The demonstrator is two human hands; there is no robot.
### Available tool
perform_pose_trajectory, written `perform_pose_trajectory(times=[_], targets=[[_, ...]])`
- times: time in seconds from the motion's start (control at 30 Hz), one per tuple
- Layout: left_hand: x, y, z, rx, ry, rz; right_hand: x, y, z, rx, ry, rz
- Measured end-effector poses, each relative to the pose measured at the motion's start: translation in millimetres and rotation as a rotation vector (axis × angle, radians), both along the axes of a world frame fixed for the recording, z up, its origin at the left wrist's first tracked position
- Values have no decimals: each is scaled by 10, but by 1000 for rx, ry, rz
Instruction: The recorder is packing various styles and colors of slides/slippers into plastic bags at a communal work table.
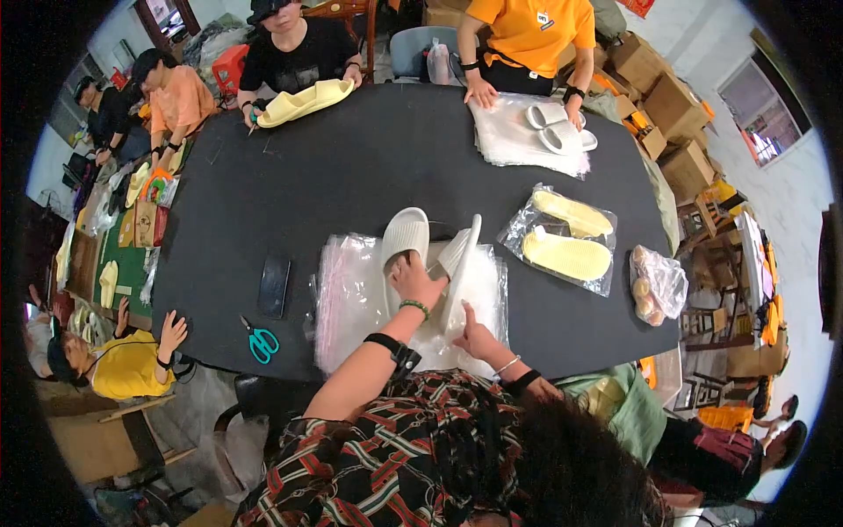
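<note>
Dark tabletop [334, 171] before us, with white slides [405, 235] near its front edge.
Our left hand [417, 285] rests bent fingers on the left slide [413, 225], though we cannot tell whether it grips; our right hand [479, 338], holding nothing, extends its index finger beside the right slide [453, 256]. The former shows a ribbed face; the latter tips onto its edge, broad strap sideways. Beneath lie clear plastic bags [347, 299]; farther out, teal-handled scissors [262, 344], a black phone [276, 286] and bagged yellow slippers [566, 256].
</note>
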State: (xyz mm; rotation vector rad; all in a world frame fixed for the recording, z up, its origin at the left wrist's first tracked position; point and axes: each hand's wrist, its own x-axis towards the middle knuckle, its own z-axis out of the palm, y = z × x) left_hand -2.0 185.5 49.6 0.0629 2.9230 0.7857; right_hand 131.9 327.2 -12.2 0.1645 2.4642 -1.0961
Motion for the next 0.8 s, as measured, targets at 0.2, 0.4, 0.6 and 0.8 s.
perform_pose_trajectory(times=[0.2, 0.4, 0.6, 0.8], targets=[[-232, 182, -169, -58, 138, 180, -5, -85, -135, -64, -20, 99], [-482, 485, -110, 342, 411, 267, 165, 212, -608, -203, -48, -56], [-195, -259, 1039, 111, 740, -227, 75, 190, -39, -423, -149, -238], [401, -327, 214, -33, 787, -576, -3, 673, -710, -198, -172, 46]])
